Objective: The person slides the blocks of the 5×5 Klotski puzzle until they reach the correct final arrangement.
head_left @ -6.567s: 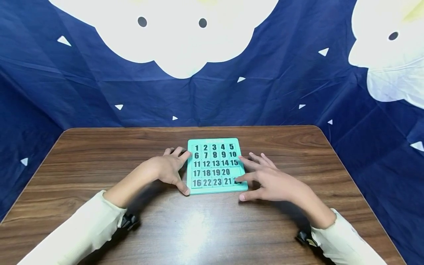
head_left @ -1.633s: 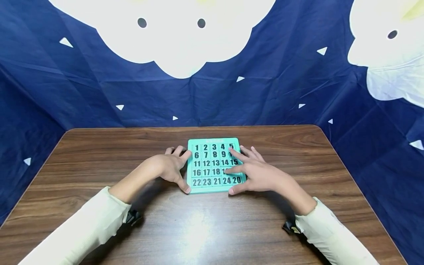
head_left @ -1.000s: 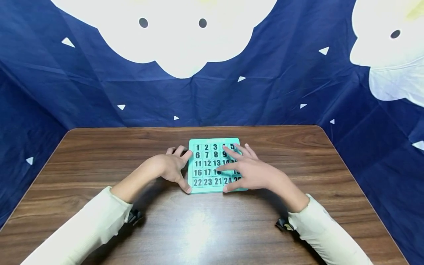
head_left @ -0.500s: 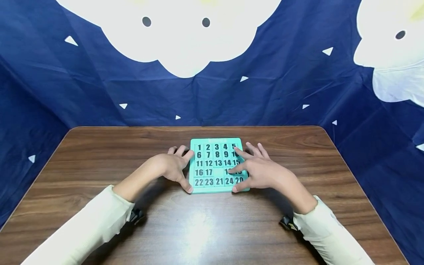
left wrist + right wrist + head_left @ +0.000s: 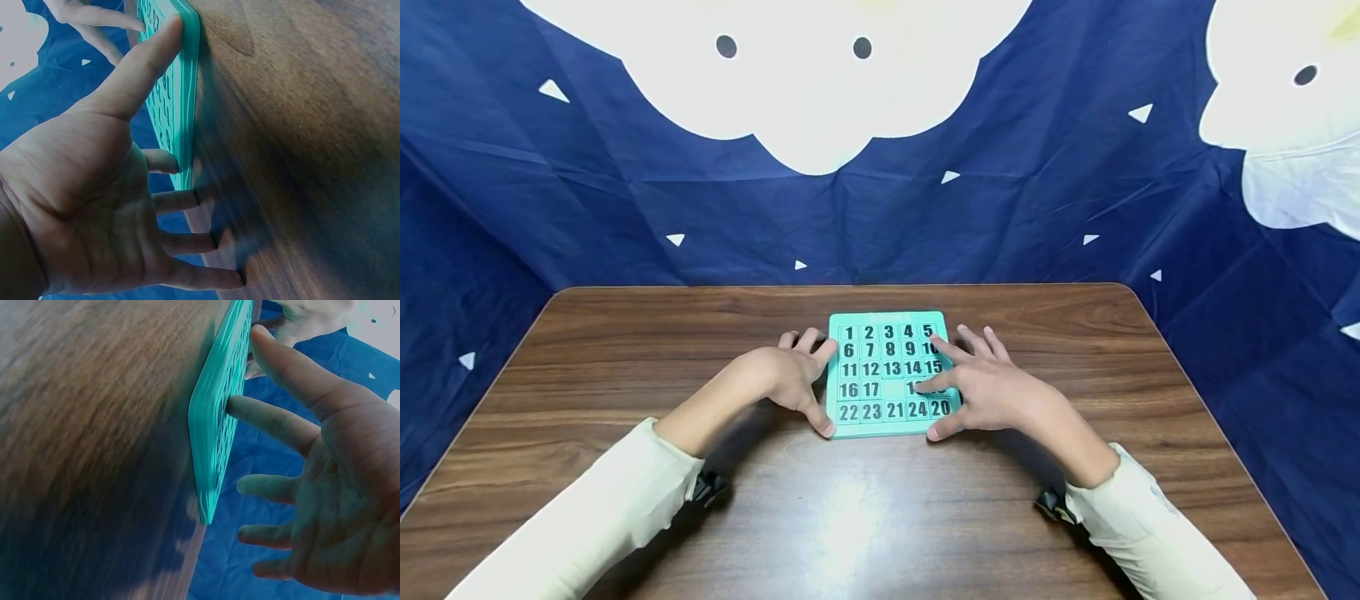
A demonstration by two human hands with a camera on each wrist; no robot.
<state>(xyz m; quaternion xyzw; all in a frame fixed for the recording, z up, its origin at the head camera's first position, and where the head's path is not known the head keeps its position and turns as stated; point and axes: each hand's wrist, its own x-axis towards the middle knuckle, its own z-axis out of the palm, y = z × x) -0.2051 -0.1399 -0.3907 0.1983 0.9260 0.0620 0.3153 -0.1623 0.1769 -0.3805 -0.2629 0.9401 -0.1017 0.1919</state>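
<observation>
A turquoise number slide puzzle (image 5: 880, 427) lies flat on the table, also seen edge-on in both wrist views. Its first rows run in order from 1, with 10 partly covered. Row four shows 16, 17, a gap in the third column, then two tiles partly hidden by fingers; the bottom row reads 22, 23, 21, 24, 20. My left hand (image 5: 786, 379) spans the left edge, thumb on the near corner, index against the side, other fingertips on the table. Over the right side, my right hand (image 5: 992, 392) touches the fourth-column tile with its index fingertip; its other fingers are spread.
The brown wood-grain table (image 5: 625, 350) has a far edge behind the puzzle. A dark blue cloth (image 5: 737, 217) with white cloud shapes hangs behind it and along the sides. Black devices (image 5: 706, 487) sit at both wrists.
Number tiles in the lower two rows have been slid about. My right index finger moved left to tile 18, then back right with it, leaving the third-column gap. My left hand stays put.
</observation>
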